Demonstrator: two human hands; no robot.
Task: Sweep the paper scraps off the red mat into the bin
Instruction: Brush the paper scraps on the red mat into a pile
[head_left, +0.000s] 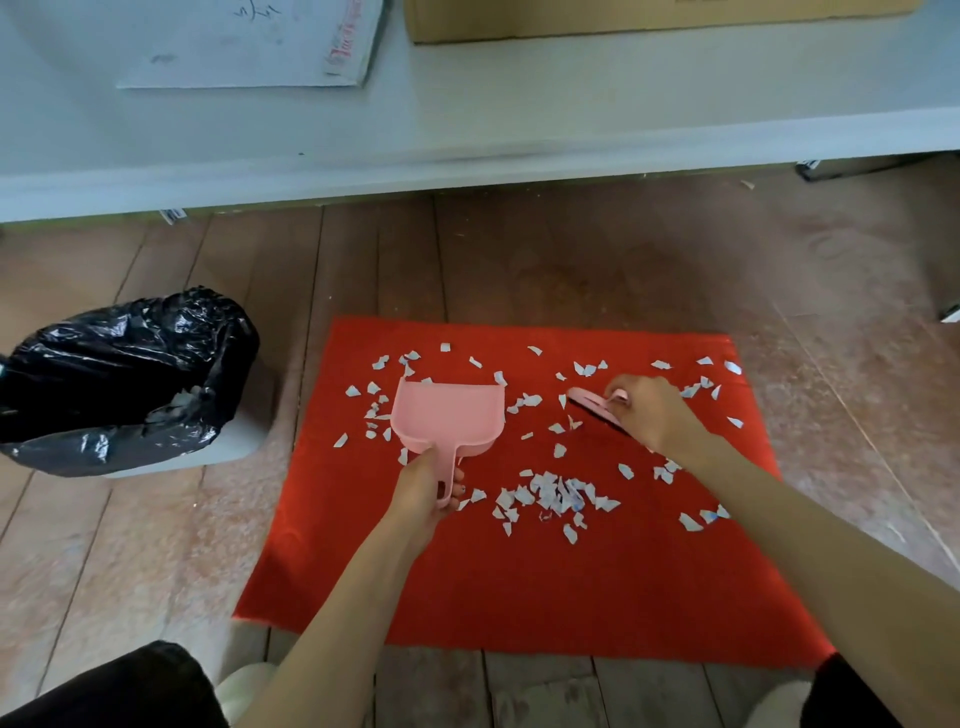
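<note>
Paper scraps (556, 493), too many to count, lie strewn over the far half of one red mat (519, 597). One dustpan (448, 415), long axis near-far, mouth pointing away; left hand (426, 491) curls round its handle. One brush (592, 402), tip leftward, clasped by right hand (652, 413). One bin (119, 374) left of mat.

Scraps (550, 496) lie across the mat (519, 587) — dustpan (449, 415) towards its left, seemingly a brush (592, 404) right; bin (124, 374) off its left edge.

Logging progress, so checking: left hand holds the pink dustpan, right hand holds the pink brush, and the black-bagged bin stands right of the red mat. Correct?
One slip: in the head view the black-bagged bin stands left of the red mat, not right. The left hand does hold the pink dustpan and the right hand the pink brush.
</note>
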